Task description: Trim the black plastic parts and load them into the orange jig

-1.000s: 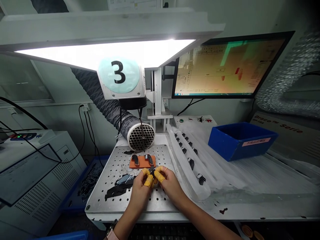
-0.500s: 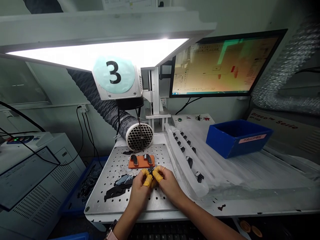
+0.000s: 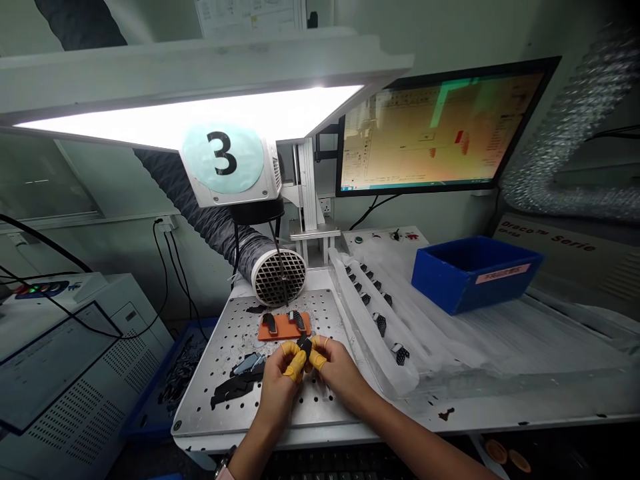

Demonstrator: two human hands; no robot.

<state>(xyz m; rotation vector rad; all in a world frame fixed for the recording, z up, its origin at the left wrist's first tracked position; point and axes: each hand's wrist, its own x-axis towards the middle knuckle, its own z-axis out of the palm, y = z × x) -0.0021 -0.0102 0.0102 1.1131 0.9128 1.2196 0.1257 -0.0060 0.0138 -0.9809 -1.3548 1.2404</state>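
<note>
Between the yellow-covered fingertips of my left hand (image 3: 285, 370) and my right hand (image 3: 333, 363) is a small black part (image 3: 304, 344). Both hands pinch it, one from each side, above the perforated metal plate (image 3: 320, 400). Just beyond them lies an orange block (image 3: 284, 328) with two dark curved pieces on it. To the left of my left hand are flat black strips (image 3: 235, 389) and some grey-blue pieces (image 3: 247, 363). The fingers hide much of the held part.
White foam strips (image 3: 367, 327) with several small black patterned parts run along the right side. A blue bin (image 3: 445, 287) stands behind them. A ribbed hose with a grille (image 3: 279, 277) ends behind the plate; a lit lamp (image 3: 200, 113) hangs above. A keyboard (image 3: 325, 463) lies below.
The black part has been turned between my fingers and more of its dark face shows. Both hands stay in nearly the same place; the view has shifted slightly.
</note>
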